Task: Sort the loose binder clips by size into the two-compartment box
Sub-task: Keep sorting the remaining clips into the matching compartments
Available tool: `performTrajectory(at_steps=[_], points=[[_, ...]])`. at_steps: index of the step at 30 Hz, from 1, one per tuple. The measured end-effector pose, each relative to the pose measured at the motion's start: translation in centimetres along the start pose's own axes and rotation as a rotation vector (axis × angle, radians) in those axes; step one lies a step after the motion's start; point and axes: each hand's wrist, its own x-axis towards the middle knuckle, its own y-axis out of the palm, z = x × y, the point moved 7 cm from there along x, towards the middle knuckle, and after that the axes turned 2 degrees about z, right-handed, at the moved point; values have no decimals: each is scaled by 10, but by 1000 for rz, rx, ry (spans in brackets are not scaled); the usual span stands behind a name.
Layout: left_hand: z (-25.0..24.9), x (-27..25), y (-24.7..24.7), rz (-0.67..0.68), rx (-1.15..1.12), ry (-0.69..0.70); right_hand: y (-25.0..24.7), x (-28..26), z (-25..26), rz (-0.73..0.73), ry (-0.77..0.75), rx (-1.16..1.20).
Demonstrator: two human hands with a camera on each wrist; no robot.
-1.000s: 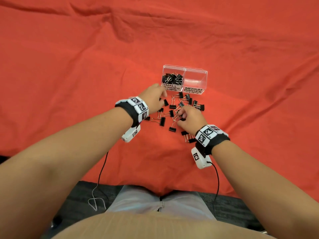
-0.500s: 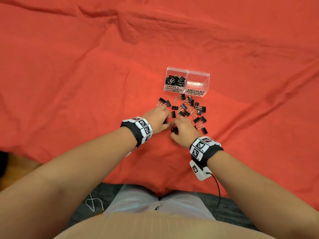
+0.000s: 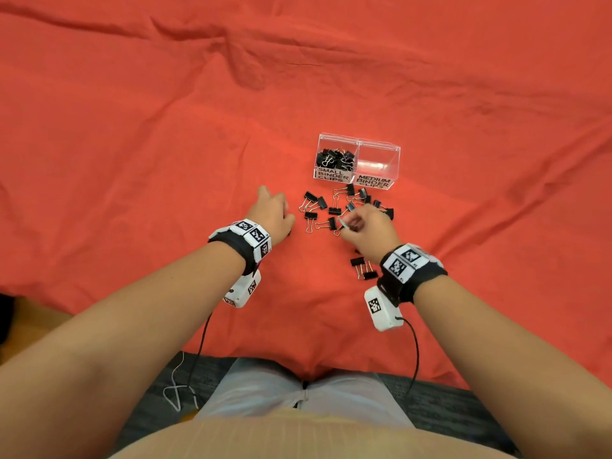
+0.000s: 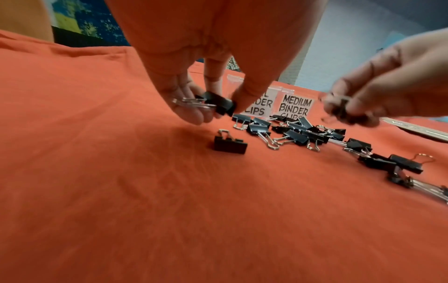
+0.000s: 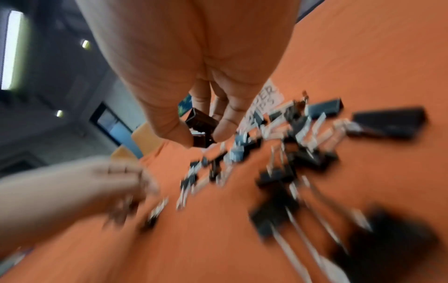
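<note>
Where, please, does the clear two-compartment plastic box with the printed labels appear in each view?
Head: clear two-compartment plastic box right of centre, beyond the clips.
Left wrist: centre, behind the left hand.
Right wrist: only a blurred label right of centre.
Shared landmark: the loose black binder clips before it.

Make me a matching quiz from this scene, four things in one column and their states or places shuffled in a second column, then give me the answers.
Things:
1. left hand
2. SMALL compartment
3. MEDIUM compartment
4. loose clips

States:
A. holds no clips
B. lying on the red cloth in front of the box
C. pinches one black clip
D. holds a heap of black clips

Pairs: 1-C, 2-D, 3-A, 4-B
</note>
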Motion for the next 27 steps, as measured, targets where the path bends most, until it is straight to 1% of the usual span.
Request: performTrajectory(at_steps=[4, 7, 9, 13, 16, 20, 23, 25, 27], points=[[2, -2, 3, -25, 98, -75, -45, 25, 9, -108, 10, 62], [-1, -4, 4, -44, 185, -78, -76, 51, 10, -219, 14, -33], [-3, -5, 7, -34, 238, -71, -87, 66, 9, -246, 22, -123], [-6, -1, 15, 52, 289, -52, -82, 80, 6, -191, 28, -243], [-8, 3, 19, 76, 267, -21, -79, 80, 7, -173, -8, -267], [-13, 5, 22, 104, 264, 2, -89, 64, 2, -225, -10, -190], [-20, 5, 23, 115, 309, 38, -92, 44, -13, -274, 45, -145], [-26, 5, 22, 119, 351, 71, -82, 33, -29, -220, 110, -150], [-31, 5, 21, 122, 382, 108, -67, 27, -47, -116, 179, -215]])
